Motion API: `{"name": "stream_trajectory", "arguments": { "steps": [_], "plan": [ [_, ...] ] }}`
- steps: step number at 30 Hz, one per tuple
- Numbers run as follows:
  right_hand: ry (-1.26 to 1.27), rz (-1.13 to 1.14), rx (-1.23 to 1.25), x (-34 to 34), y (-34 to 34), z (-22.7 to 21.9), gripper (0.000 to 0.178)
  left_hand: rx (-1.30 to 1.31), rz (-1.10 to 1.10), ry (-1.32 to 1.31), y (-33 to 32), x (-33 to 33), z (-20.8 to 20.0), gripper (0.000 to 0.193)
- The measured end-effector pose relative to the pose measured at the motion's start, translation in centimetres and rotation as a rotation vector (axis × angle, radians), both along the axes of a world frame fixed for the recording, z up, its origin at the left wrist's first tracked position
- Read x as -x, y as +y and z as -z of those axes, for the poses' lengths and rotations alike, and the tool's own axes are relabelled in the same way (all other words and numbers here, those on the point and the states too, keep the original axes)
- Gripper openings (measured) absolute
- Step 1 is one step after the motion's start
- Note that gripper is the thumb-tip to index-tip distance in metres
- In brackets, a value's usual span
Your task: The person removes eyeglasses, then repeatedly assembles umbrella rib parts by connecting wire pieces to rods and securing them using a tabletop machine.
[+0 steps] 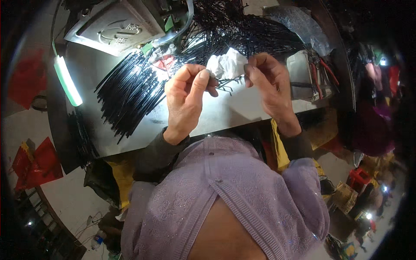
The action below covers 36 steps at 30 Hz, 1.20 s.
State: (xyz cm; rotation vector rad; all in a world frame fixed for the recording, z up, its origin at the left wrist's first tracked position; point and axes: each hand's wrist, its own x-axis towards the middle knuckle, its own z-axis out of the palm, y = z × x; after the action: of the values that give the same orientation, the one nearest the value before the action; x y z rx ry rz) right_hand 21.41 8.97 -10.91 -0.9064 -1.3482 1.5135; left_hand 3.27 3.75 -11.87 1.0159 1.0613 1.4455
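Observation:
My left hand and my right hand are raised over a white worktable, fingertips pinched toward each other. Between them runs a thin black wire piece, held at each end by thumb and forefinger. A crumpled white paper or cloth lies on the table just behind the fingertips. A few loose black wire bits rest on the table under the hands.
A big fan of long black wires lies left of my hands, with more piled behind. A grey metal machine stands at the back left, a glowing tube lamp at the left edge, a white box with red wires to the right.

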Motion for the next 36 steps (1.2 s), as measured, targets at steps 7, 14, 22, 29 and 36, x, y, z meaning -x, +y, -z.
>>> {"name": "stream_trajectory", "arguments": {
  "steps": [7,14,22,29,36],
  "plan": [
    [-0.063,0.015,-0.078,-0.5,-0.2,-0.5,0.004,0.213,0.067,-0.499,-0.4,3.0,1.9,0.013],
    [0.382,-0.112,0.184,-0.6,0.6,-0.9,0.008,0.152,-0.018,-0.847,-1.2,5.5,1.2,0.016],
    [0.579,-0.323,0.08,1.1,-3.6,-5.2,0.019,-0.233,0.577,-0.981,-2.5,5.0,-4.6,0.019],
    [0.571,-0.511,-0.135,-2.1,-0.2,-6.7,0.02,-0.356,0.557,-0.86,-2.0,0.9,-7.5,0.016],
    [0.578,-0.664,-0.325,-4.1,1.1,-8.3,0.021,-0.428,0.535,-0.738,-1.6,-1.0,-9.9,0.013]
  ]
}}
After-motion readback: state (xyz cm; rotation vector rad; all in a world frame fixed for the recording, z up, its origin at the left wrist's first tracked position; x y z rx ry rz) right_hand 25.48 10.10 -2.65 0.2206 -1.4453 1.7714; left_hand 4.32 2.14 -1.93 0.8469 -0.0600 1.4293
